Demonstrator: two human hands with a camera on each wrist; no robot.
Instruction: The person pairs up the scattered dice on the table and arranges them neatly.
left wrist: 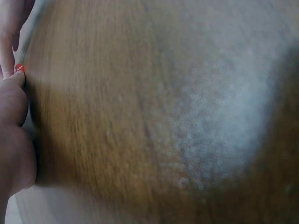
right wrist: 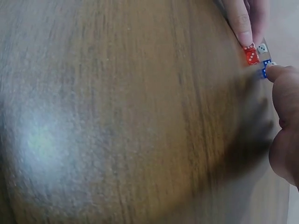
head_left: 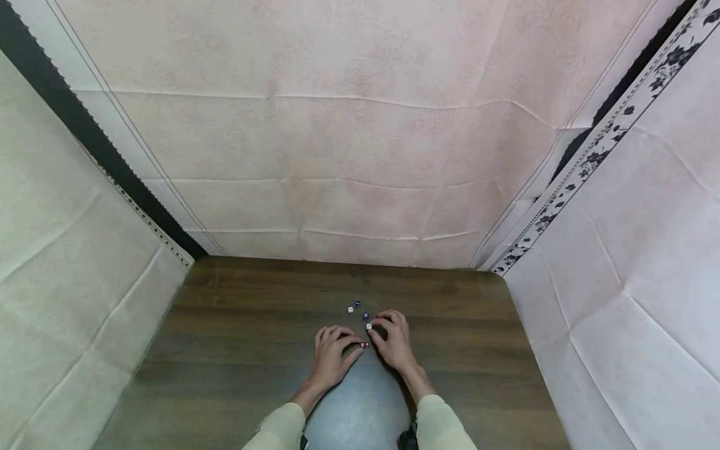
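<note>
In the head view my left hand (head_left: pixel 330 357) pinches a red die (head_left: pixel 362 345) between thumb and index finger, low over the wooden table. A second red die seems to touch it on the right. My right hand (head_left: pixel 395 340) pinches a white die (head_left: pixel 369 326) between thumb and index fingertip. Just beyond it lies a blue die (head_left: pixel 365 316). Another white die (head_left: pixel 350 310) and a blue die (head_left: pixel 357 304) sit further back. The left wrist view shows a red die (left wrist: pixel 19 68) at the left thumb tip. Red dice (right wrist: pixel 252 56) also show in the right wrist view.
The brown wooden table (head_left: pixel 236 337) carries the dice near its middle. A pale cloth (head_left: pixel 337 156) hangs behind its far edge, with more cloth (head_left: pixel 635 250) on the right and on the left (head_left: pixel 73 281).
</note>
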